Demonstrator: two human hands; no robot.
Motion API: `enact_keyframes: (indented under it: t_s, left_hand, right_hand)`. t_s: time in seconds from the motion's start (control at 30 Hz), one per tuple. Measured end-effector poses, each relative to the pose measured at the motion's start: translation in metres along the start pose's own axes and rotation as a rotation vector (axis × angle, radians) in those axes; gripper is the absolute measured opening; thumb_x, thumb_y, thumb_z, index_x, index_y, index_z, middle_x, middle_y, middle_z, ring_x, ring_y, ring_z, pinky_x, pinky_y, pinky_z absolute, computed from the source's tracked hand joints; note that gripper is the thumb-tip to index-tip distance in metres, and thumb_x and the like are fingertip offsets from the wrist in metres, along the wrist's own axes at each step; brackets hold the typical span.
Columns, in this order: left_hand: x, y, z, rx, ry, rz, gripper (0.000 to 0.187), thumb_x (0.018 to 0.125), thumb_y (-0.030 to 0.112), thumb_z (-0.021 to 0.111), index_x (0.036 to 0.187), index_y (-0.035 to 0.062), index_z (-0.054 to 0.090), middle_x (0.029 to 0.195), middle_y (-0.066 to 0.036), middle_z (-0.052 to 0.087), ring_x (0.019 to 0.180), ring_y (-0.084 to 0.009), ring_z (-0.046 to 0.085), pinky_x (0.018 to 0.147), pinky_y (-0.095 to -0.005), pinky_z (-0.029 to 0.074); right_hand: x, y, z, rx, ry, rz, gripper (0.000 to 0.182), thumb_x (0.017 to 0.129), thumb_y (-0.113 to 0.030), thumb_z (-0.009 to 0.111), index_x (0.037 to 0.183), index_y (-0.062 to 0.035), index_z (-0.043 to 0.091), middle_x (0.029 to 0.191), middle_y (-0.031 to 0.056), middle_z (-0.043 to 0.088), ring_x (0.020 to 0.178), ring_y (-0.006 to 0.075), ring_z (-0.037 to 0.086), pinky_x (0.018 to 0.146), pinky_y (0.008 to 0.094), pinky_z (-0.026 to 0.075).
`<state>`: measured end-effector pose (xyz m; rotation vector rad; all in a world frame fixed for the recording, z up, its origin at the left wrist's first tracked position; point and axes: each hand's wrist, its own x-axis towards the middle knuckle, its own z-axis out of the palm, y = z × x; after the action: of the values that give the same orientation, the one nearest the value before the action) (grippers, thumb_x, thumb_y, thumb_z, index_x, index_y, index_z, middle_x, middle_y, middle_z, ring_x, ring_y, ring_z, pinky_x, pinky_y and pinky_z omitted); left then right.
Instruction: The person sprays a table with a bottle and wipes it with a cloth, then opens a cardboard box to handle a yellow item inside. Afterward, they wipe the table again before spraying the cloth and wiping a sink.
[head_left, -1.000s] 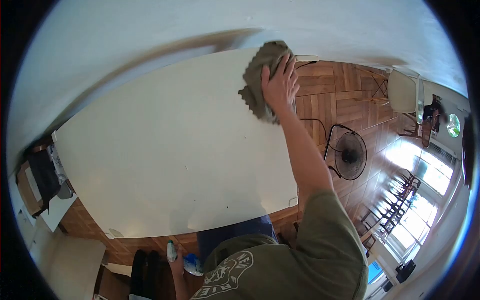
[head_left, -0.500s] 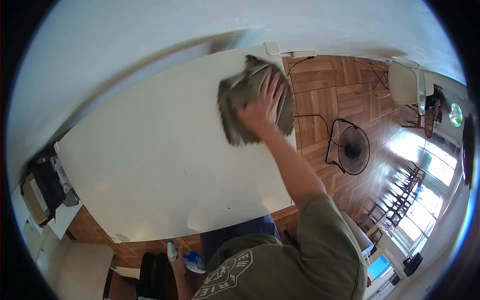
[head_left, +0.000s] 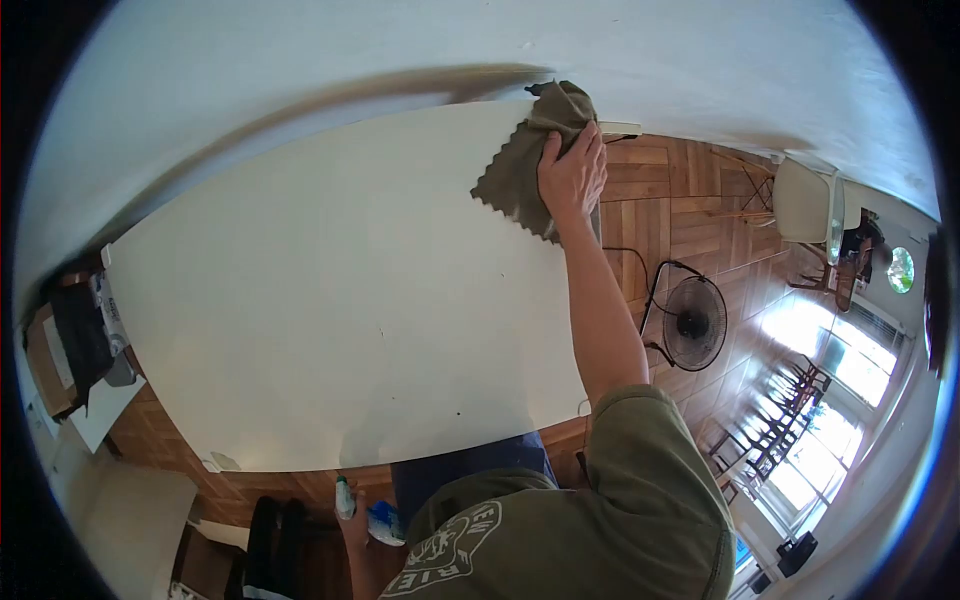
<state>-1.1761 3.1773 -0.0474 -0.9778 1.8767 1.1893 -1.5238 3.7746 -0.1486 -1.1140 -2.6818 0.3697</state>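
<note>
The right hand (head_left: 575,180) lies on a brown cloth (head_left: 518,178) at the table's far right corner, its fingers outstretched and close together, thumb apart. The cloth spreads over the white table (head_left: 300,300), its scalloped edge toward the left. Below the near edge, the left hand (head_left: 354,525) is wrapped around what looks like a spray bottle (head_left: 386,524), small and partly hidden here. A black fan (head_left: 693,323) stands on the wooden floor (head_left: 640,215) to the right.

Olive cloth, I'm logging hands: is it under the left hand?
No, the right hand is on the olive cloth while the left hand holds a spray bottle.
</note>
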Motion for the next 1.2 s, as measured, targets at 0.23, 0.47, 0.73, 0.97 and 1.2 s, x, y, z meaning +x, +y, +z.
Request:
enact_keyframes:
  t_s: [0.23,0.47,0.73,0.97,1.2]
  left_hand:
    - [0.013,-0.039,-0.005,-0.035,0.067,0.030,0.032,0.091,0.009,0.065,0.122,0.0030,0.057,0.091,-0.001,0.060,0.080,-0.0096,0.058,0.071,-0.0255,0.048]
    - [0.007,-0.011,-0.002,-0.074,0.026,0.026,0.032,0.090,0.010,0.067,0.120,0.0029,0.060,0.090,0.001,0.056,0.078,-0.0082,0.053,0.070,-0.0241,0.045]
    - [0.009,-0.010,0.001,-0.071,0.108,0.017,0.031,0.090,0.013,0.068,0.118,0.0023,0.060,0.088,0.001,0.057,0.078,-0.0081,0.054,0.069,-0.0241,0.045]
    - [0.005,0.001,0.009,-0.019,0.034,0.069,0.030,0.090,0.015,0.070,0.115,0.0021,0.060,0.090,0.000,0.058,0.079,-0.0081,0.054,0.070,-0.0239,0.046]
    - [0.006,-0.027,-0.004,-0.006,0.047,0.052,0.034,0.089,0.015,0.071,0.119,0.0035,0.060,0.095,0.000,0.058,0.081,-0.0093,0.054,0.072,-0.0250,0.046]
  right_hand:
    - [-0.005,0.013,0.004,-0.064,0.033,-0.209,0.062,0.094,-0.033,0.051,0.141,0.0045,0.039,0.146,0.0279,0.037,0.135,0.0437,0.035,0.110,0.0575,0.027]
    - [0.038,-0.012,-0.003,-0.192,-0.061,-0.409,0.063,0.094,-0.043,0.045,0.138,0.0028,0.045,0.149,0.0241,0.035,0.141,0.0472,0.023,0.115,0.0626,0.009]
    - [-0.051,-0.040,-0.003,-0.118,-0.134,-0.548,0.084,0.093,-0.057,0.044,0.146,0.0066,0.028,0.153,0.0309,0.022,0.143,0.0497,0.013,0.116,0.0613,0.008]
    - [-0.079,0.013,-0.024,-0.254,-0.287,-0.243,0.094,0.087,-0.058,0.052,0.144,0.0128,0.029,0.154,0.0328,0.016,0.144,0.0487,0.010,0.116,0.0592,0.007]
    - [0.055,-0.017,0.024,-0.161,-0.112,-0.368,0.071,0.096,-0.054,0.037,0.140,0.0006,0.046,0.157,0.0220,0.023,0.145,0.0477,0.008,0.115,0.0624,0.003]
